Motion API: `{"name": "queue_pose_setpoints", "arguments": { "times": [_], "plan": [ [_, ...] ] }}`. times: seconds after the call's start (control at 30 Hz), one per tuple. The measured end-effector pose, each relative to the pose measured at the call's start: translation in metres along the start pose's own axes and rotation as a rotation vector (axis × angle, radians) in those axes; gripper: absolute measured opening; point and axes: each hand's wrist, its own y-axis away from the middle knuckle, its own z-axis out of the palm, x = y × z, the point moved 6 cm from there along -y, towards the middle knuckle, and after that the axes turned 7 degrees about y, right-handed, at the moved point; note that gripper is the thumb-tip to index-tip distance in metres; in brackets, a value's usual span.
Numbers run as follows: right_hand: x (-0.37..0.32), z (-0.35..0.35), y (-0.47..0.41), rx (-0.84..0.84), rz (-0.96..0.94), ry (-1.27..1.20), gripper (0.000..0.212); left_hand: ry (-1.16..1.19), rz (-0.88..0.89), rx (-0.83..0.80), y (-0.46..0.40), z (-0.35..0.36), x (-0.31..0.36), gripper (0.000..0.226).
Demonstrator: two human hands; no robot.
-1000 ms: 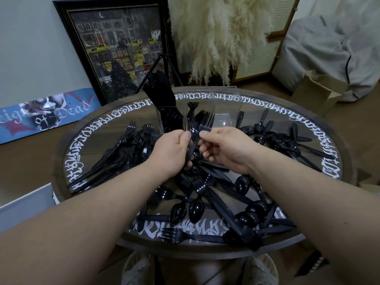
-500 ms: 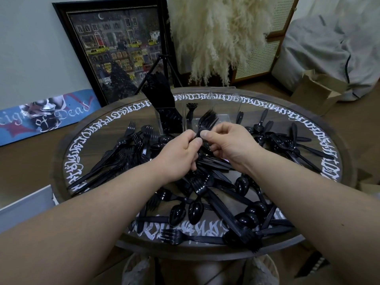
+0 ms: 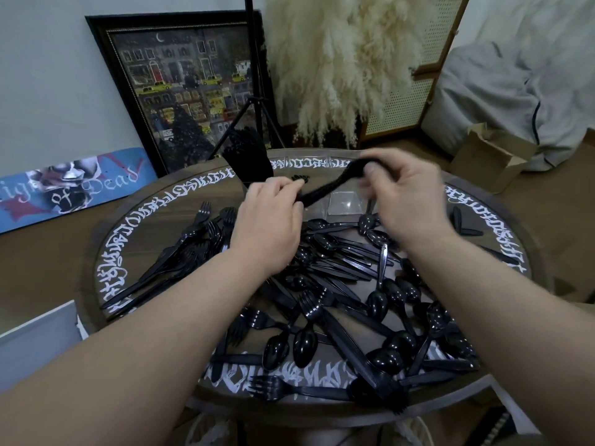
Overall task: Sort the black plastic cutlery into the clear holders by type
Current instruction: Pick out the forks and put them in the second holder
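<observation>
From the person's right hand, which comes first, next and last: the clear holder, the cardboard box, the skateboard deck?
From the right hand:
1. Clear holder, just left of it on the table.
2. Cardboard box, on the floor, far right.
3. Skateboard deck, far left by the wall.

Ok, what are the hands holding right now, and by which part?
A bunch of black cutlery, held between both: left hand grips its lower end, right hand pinches the upper end. Blur hides the type.

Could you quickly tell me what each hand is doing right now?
Left hand: grips one end of a bundle of black cutlery.
Right hand: pinches the bundle's other end.
</observation>
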Motion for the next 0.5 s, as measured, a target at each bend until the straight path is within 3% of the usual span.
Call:
{"name": "queue_pose_setpoints", "arguments": {
  "times": [0.1, 0.2, 0.37, 0.5],
  "plan": [
    [-0.017, -0.025, -0.015, 0.238, -0.217, 0.127, 0.022, -0.128, -0.023, -0.042, -0.004, 0.006, -0.006, 0.052],
    [-0.029, -0.019, -0.021, 0.298, -0.419, 0.285, 0.024, -0.178, -0.059, -0.109, -0.008, 0.016, -0.013, 0.059],
    [-0.013, 0.028, -0.028, 0.129, -0.564, 0.502, 0.024, -0.209, -0.068, -0.146, -0.011, 0.030, -0.019, 0.063],
    [0.009, 0.060, -0.036, -0.129, -0.477, 0.662, 0.030, -0.211, -0.060, -0.134, -0.013, 0.032, -0.021, 0.064]
  ]
}}
